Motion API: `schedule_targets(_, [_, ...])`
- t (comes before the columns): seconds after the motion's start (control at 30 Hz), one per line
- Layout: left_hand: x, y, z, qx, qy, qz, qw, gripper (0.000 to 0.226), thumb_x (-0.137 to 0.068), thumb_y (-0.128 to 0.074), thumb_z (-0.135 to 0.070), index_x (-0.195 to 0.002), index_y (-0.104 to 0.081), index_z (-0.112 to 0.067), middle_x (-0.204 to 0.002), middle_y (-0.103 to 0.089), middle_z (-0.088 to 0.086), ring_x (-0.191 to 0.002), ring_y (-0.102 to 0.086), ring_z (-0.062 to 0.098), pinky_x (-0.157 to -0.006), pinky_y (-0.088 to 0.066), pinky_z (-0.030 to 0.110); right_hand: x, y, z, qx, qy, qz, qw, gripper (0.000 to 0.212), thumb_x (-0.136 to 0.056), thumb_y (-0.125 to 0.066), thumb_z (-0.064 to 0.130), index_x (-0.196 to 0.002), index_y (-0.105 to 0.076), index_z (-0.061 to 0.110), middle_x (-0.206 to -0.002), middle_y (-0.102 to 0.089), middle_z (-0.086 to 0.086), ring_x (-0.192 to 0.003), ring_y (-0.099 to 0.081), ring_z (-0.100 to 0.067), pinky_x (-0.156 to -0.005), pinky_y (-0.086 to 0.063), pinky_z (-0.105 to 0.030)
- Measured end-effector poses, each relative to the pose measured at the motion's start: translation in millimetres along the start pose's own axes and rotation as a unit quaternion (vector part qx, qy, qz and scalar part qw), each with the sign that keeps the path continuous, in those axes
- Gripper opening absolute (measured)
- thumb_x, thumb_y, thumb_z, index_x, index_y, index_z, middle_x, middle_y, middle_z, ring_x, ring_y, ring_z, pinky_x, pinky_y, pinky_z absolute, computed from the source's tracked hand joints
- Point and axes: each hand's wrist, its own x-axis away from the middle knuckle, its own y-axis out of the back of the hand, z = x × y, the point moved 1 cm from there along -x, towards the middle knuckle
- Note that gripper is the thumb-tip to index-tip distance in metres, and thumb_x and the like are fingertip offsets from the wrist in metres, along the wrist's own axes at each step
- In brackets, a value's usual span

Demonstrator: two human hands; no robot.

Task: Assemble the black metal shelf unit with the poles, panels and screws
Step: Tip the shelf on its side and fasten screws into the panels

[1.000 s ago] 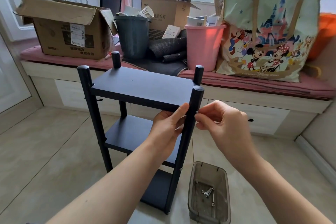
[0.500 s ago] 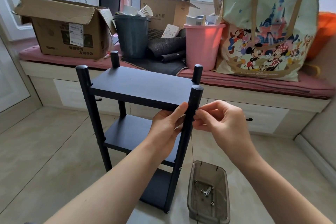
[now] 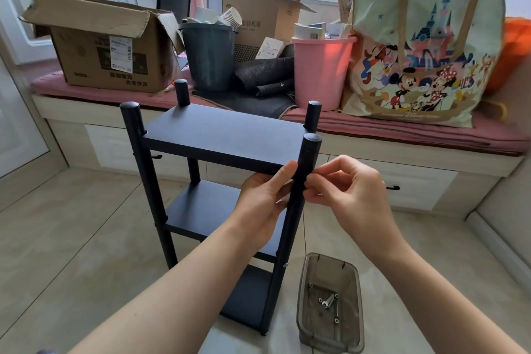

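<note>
The black shelf unit stands upright on the tile floor, with a top panel (image 3: 221,132), a middle panel (image 3: 207,204) and a bottom panel (image 3: 247,296) between its poles. My left hand (image 3: 261,198) grips the top panel's front right corner, thumb lying up against the front right pole (image 3: 309,149). My right hand (image 3: 350,192) pinches a small screw against the right side of that pole just below the top panel; the screw is almost hidden by my fingertips. Loose screws (image 3: 327,302) lie in a smoky plastic tray (image 3: 304,319) on the floor by the pole's foot.
Behind the shelf runs a low window bench (image 3: 402,158) with a pink cushion, carrying cardboard boxes (image 3: 100,49), a grey bucket (image 3: 209,57), a pink bucket (image 3: 319,72) and a large printed bag (image 3: 416,46). Bare tile floor (image 3: 71,224) spreads to the left.
My right hand's fingertips have closed in against the pole and shifted a little, as if turning the screw. My left hand and the shelf have stayed put.
</note>
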Motion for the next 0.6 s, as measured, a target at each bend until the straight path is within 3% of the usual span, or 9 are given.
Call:
schedule_targets(0.2, [1.3, 1.7, -1.2, -0.012, 0.001, 0.010, 1.000, 0.051, -0.083, -0.066, -0.036, -0.123, -0.067, -0.004, -0.117, -0.073, 0.012, -0.111, -0.070, 0.028, -0.108, -0.046, 0.049, -1.0, 5.3, 1.7, 0.009, -0.003, 0.013, 1.000, 0.030, -0.081, -0.078, 0.020, -0.101, -0.057, 0.010, -0.069, -0.073, -0.009, -0.060, -0.072, -0.023, -0.063, -0.061, -0.035])
schedule_targets(0.43, [3.2, 1.0, -4.2, -0.016, 0.015, 0.009, 1.000, 0.046, -0.081, -0.068, -0.037, -0.115, -0.072, -0.006, -0.112, -0.075, 0.012, -0.108, -0.071, 0.026, -0.108, -0.046, 0.049, -8.1, 3.0, -2.0, 0.015, 0.027, 0.048, 0.998, 0.032, -0.089, -0.070, 0.014, -0.116, -0.055, 0.022, -0.072, -0.072, -0.010, -0.063, -0.070, -0.025, -0.069, -0.060, -0.040])
schedule_targets(0.6, [3.7, 0.3, -4.8, -0.027, 0.020, 0.012, 0.999, 0.046, -0.081, -0.067, -0.041, -0.114, -0.074, -0.010, -0.112, -0.075, 0.011, -0.108, -0.071, 0.023, -0.108, -0.046, 0.047, -9.4, 2.6, -0.2, 0.003, 0.021, 0.066, 0.998, 0.039, -0.092, -0.067, 0.012, -0.125, -0.050, 0.023, -0.067, -0.069, -0.010, -0.058, -0.065, -0.027, -0.060, -0.057, -0.032])
